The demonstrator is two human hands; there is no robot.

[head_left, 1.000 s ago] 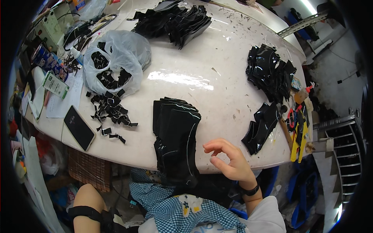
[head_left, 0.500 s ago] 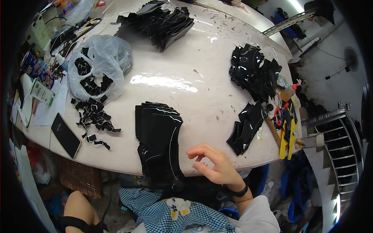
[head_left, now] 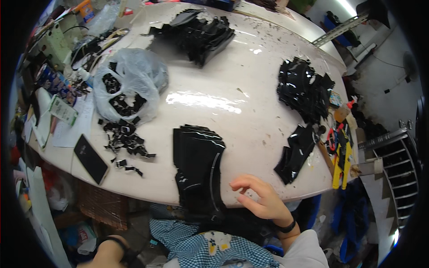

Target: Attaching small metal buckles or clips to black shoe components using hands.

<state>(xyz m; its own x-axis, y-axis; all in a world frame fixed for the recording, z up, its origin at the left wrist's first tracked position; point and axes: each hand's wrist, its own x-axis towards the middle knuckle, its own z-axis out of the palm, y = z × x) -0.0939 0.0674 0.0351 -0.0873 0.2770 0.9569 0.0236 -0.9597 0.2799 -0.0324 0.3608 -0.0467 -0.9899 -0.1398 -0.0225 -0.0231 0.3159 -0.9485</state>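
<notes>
Fingers of the right hand (head_left: 261, 198) have curled loosely, holding nothing, resting at the table's (head_left: 250, 116) near edge just right of the stack of glossy black pieces (head_left: 196, 165). That stack lies unmoved. The left hand (head_left: 111, 254) is low, grip unclear.

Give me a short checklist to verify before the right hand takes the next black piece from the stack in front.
1. Right hand free: ok, it holds nothing and rests at the table edge beside the stack.
2. Stack within reach: ok, it lies just left of that hand, hanging over the near edge.
3. Stack stable: cannot tell, its lower part hangs off the table.
4. Left hand ready: not ok, it is low, below the table, far from the stack.
5. Space beside the stack: ok, bare table between it and the small pile on the right.
6. Scraps out of the way: ok, they lie left of the stack, apart from it.
</notes>
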